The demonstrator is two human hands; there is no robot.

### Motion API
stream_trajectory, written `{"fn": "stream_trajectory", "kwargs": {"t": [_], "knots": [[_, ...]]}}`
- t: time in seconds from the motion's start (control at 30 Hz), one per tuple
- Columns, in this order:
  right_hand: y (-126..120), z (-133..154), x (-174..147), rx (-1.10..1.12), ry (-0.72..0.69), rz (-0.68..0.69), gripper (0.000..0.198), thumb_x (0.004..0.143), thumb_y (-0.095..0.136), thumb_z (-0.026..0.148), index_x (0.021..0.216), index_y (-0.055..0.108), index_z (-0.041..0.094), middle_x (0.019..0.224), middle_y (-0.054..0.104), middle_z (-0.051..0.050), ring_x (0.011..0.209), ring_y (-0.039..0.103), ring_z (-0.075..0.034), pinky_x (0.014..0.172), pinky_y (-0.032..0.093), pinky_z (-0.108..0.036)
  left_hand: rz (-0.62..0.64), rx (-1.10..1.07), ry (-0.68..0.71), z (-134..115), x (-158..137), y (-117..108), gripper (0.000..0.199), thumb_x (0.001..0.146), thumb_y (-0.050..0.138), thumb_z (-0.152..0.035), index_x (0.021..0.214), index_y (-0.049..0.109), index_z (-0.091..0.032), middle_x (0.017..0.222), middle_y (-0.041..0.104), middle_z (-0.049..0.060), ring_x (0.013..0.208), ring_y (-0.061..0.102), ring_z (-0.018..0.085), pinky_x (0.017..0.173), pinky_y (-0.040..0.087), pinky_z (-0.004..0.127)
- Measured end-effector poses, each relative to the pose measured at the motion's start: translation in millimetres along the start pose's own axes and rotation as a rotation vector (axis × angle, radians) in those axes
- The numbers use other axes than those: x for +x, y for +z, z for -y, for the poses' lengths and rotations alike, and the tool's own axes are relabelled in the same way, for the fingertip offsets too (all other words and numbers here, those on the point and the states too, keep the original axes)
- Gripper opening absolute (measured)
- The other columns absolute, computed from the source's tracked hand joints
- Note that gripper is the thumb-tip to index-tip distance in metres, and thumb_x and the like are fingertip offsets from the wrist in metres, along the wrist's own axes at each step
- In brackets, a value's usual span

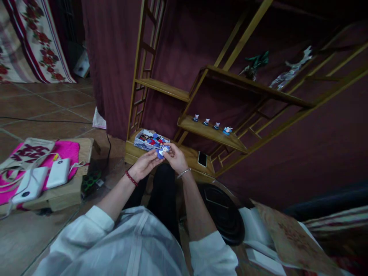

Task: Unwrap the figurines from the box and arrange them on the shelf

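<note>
- Maroon curtains back a wooden shelf unit [212, 132].
- Left hand [145, 165] and right hand [175, 157] meet, both pinching a small blue-and-white figurine [161, 152].
- Just beyond lies an open box [149, 140] of pieces.
- Four figurines [211, 123] stand on the shelf above; a phone [202, 158] lies nearby.

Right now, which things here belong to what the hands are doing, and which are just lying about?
In use: small blue-and-white figurine held by left hand and right hand; open box of figurines; four figurines on shelf.
Lying about: phone; power banks; black round tray.
</note>
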State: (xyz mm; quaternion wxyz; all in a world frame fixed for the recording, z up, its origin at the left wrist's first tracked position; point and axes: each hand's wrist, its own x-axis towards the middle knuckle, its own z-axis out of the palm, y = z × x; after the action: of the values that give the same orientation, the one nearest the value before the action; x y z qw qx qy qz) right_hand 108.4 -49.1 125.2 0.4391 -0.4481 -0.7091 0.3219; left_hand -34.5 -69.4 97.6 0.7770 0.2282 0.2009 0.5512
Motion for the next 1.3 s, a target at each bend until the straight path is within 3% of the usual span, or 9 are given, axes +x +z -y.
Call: {"fn": "stream_trajectory", "kwargs": {"t": [0.27,0.6,0.83,1.07,1.3], "knots": [[2.8,22.7,-16.8,0.034,-0.035,0.026,0.036,0.07,0.058,0.028,0.105,0.057,0.022,0.083,0.059,0.0,0.066,0.055,-0.011,0.062,0.05,-0.023,0.073,-0.038,0.003,-2.1,-22.0,0.0,0.015,0.079,0.053,-0.005,0.091,0.061,-0.01,0.086,0.066,0.006,0.082,0.063,0.013,0.086,0.048,0.03],[-5.6,36.5,-30.0,-0.129,-0.14,0.022,0.033,0.071,0.056,0.025,0.103,0.058,0.022,0.087,0.061,0.001,0.07,0.056,-0.01,0.065,0.049,-0.022,0.118,-0.031,0.023,1.1,-33.2,6.4,0.009,0.078,0.056,-0.007,0.084,0.061,-0.009,0.087,0.066,0.008,0.083,0.063,0.013,0.09,0.046,0.031],[-6.9,48.6,-34.9,-0.296,-0.151,-0.036,0.029,0.072,0.057,0.028,0.101,0.058,0.022,0.079,0.062,0.002,0.064,0.056,-0.01,0.062,0.048,-0.022,0.102,0.008,0.09,2.6,-36.9,12.9,0.018,0.074,0.059,-0.003,0.09,0.062,-0.01,0.094,0.065,0.008,0.086,0.062,0.014,0.091,0.044,0.034],[0.4,46.6,-37.6,-0.5,-0.036,-0.172,0.026,0.071,0.059,0.036,0.093,0.058,0.022,0.071,0.062,0.001,0.06,0.056,-0.012,0.06,0.045,-0.024,0.051,0.064,0.152,9.0,-36.9,12.9,0.027,0.068,0.064,-0.002,0.092,0.062,-0.014,0.091,0.064,0.004,0.087,0.06,0.012,0.089,0.044,0.03],[3.2,40.1,-40.3,-0.509,0.065,-0.223,0.023,0.071,0.058,0.039,0.088,0.057,0.023,0.07,0.063,0.001,0.061,0.057,-0.013,0.06,0.044,-0.024,0.029,0.171,0.24,15.4,-33.7,12.3,0.034,0.063,0.069,-0.004,0.094,0.063,-0.017,0.09,0.062,0.001,0.082,0.058,0.009,0.082,0.045,0.024]]}}
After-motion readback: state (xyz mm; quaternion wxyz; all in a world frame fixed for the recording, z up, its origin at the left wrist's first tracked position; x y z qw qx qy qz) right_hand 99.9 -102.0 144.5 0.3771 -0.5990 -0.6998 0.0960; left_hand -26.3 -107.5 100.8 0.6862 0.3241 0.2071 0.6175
